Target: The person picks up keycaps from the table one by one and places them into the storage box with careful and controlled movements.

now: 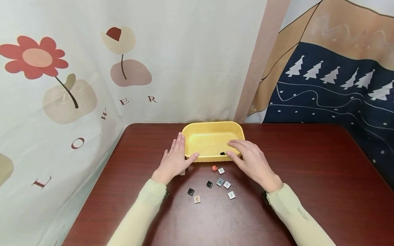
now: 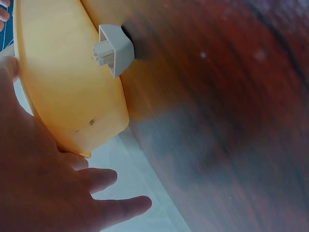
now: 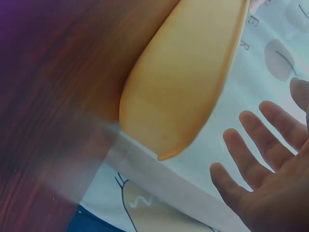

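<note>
A yellow plastic basin [image 1: 215,159] stands at the far edge of the table. My left hand [image 1: 175,161] rests against its left end, straight fingers along the outside and thumb at the front rim. Over the basin's right front corner hovers my right hand [image 1: 253,160], fingers spread and holding nothing; the right wrist view shows it apart from the basin. Inside the basin, near the front wall, lies a small black piece [image 1: 222,153], probably a keycap. A pale keycap [image 2: 123,50] with its stem showing lies by the basin's front, partly hidden by my left hand in the head view.
Several loose keycaps lie on the dark red table [image 1: 307,177] in front of the basin: black [image 1: 191,192], beige [image 1: 197,199], grey-blue [image 1: 220,182] and white [image 1: 231,195] ones. A red piece [image 1: 214,168] is close to the basin. Behind the table hangs a printed curtain [image 1: 191,61].
</note>
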Motion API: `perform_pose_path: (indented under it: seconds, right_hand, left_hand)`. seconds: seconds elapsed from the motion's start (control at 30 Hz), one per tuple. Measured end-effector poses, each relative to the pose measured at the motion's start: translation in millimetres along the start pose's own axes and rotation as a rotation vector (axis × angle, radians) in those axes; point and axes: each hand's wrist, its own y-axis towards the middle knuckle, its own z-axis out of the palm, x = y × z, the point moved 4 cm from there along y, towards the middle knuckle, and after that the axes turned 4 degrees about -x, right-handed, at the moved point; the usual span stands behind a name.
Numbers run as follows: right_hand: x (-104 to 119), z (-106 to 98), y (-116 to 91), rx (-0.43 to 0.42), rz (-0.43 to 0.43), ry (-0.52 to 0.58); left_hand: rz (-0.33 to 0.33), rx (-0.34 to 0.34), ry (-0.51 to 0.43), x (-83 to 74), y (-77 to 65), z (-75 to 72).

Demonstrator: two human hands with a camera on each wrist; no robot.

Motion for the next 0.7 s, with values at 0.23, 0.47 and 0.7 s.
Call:
perform_pose_path:
  seconds: [0.23,0.47,0.7]
  right_hand:
    - [6.6,-8.4,-17.5,0.056,-0.022,-0.043]
    - [15.2,-13.8,-32.2,0.077,-0.118,-0.084]
    - [25.7,-11.2,-48.8,0.141,-0.149,-0.085]
  left_hand:
    - [-0.001,-0.008,-0.001,0.8,0.6,1.3]
    - [0.001,-0.006,-0.013,0.3,0.7,1.5]
    - [0.002,-0.007,-0.013,0.0,-0.1,0.2]
